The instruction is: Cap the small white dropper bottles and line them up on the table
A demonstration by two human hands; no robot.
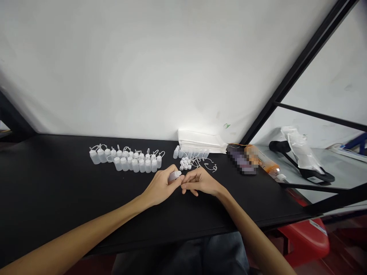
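Observation:
My left hand (pixel 161 186) is wrapped round a small translucent squeeze bottle (pixel 173 176), tilted with its white top toward the right. Close to that top is my right hand (pixel 203 182), its thumb and fingers pinched together; whatever they hold, if anything, is too small to make out. Beyond my hands lies a cluster of small white caps (pixel 185 164), with thin white looped straps (pixel 211 166) beside it. Several more small bottles (pixel 176 152) are behind the caps. To the left, rows of similar bottles (pixel 142 165) stand upright, some with straps sticking up.
A stack of flat white sheets or bags (pixel 202 141) lies against the wall. At the right are a blurred dark packet (pixel 242 160) and an orange-labelled drink bottle (pixel 266 163). A black metal frame (pixel 279 95) rises there, with a red stool (pixel 308 240) below.

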